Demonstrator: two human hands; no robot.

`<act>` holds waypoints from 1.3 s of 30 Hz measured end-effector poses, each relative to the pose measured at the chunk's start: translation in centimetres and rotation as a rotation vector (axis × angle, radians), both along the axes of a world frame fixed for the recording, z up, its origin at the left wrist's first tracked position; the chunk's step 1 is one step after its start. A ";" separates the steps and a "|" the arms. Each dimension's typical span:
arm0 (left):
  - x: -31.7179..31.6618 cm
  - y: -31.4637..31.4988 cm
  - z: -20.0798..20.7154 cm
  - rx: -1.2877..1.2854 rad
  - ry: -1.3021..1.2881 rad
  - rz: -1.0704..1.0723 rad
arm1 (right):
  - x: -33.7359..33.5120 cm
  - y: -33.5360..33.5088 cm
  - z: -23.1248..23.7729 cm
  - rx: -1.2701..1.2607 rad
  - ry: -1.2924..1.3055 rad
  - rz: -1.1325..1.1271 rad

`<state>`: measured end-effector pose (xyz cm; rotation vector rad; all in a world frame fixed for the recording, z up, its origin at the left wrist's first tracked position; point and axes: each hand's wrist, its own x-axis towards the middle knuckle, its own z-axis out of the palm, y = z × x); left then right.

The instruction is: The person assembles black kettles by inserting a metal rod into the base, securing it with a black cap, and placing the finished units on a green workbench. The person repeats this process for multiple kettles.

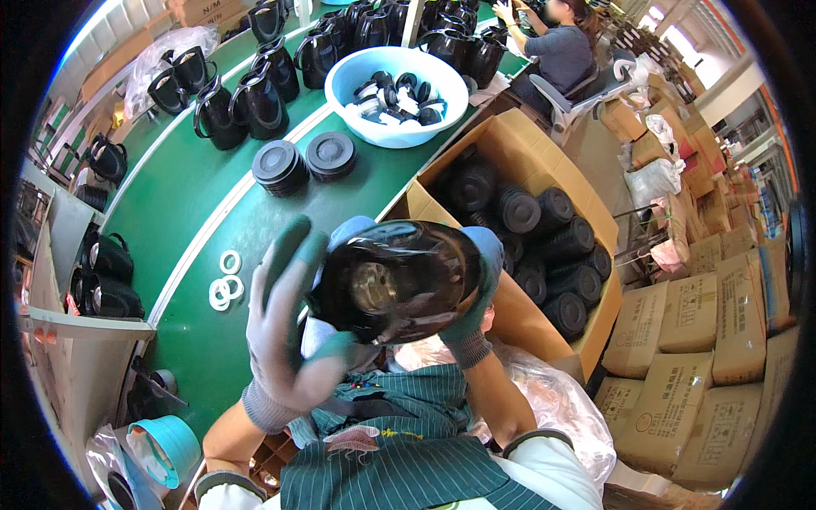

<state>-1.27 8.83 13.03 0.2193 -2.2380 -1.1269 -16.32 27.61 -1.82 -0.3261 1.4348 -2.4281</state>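
A glossy black jug (425, 272) lies tilted in front of my body, one round end showing a metallic-looking inner part. My right hand (476, 310), in a grey and green glove, wraps around its right side. At the jug's left, my left hand (280, 331) has its gloved fingers spread, thumb smeared by motion; whether it touches the jug I cannot tell. Light blue material (353, 228) shows behind the jug; its kind is unclear. Several white rings (229, 262) lie on the green bench (191, 340) left of my left hand.
Two stacks of black round lids (330, 155) and a light blue basin (395, 136) of black and white parts stand beyond. Black jugs (259, 106) line the bench. At right is an open carton (586, 187) of black cylinders (518, 208). A person (561, 51) sits farther off.
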 end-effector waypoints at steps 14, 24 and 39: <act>3.7 -6.1 -9.8 1.459 0.019 -0.088 | 0.9 -0.2 8.2 0.428 1.318 0.315; 6.2 -7.3 -7.4 0.324 0.334 -0.106 | 3.6 -1.2 5.4 0.201 0.959 0.180; 1.7 0.9 -13.1 0.874 -0.267 -0.111 | -3.9 1.3 8.4 0.358 0.429 0.296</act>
